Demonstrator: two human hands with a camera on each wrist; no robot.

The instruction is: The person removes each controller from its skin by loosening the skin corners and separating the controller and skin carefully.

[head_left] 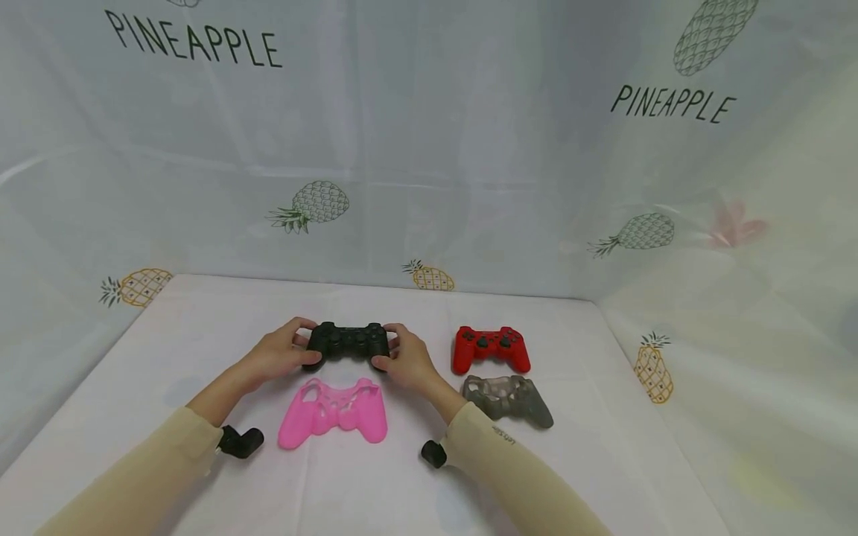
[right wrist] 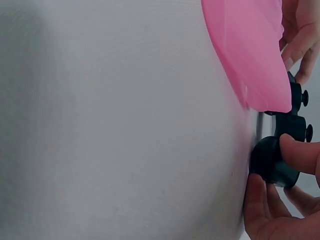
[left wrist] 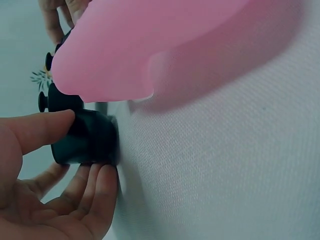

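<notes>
A black game controller [head_left: 348, 341] lies at the middle of the table, gripped at both ends. My left hand [head_left: 280, 353] holds its left handle, thumb on the near side and fingers round the outer end. The right handle is held the same way by my right hand [head_left: 410, 360]. Just in front of it lies a pink silicone controller cover [head_left: 335, 411], touched by neither hand. Up close in the left wrist view, the cover [left wrist: 150, 40] hides part of the controller [left wrist: 85, 135]. The controller's underside is close to the cloth in both wrist views.
To the right lies a red game controller [head_left: 491, 348]. A grey translucent controller cover [head_left: 508, 399] is in front of it, close to my right forearm. White cloth covers the table [head_left: 228, 320], and a pineapple-printed curtain [head_left: 442, 149] hangs behind and at the sides.
</notes>
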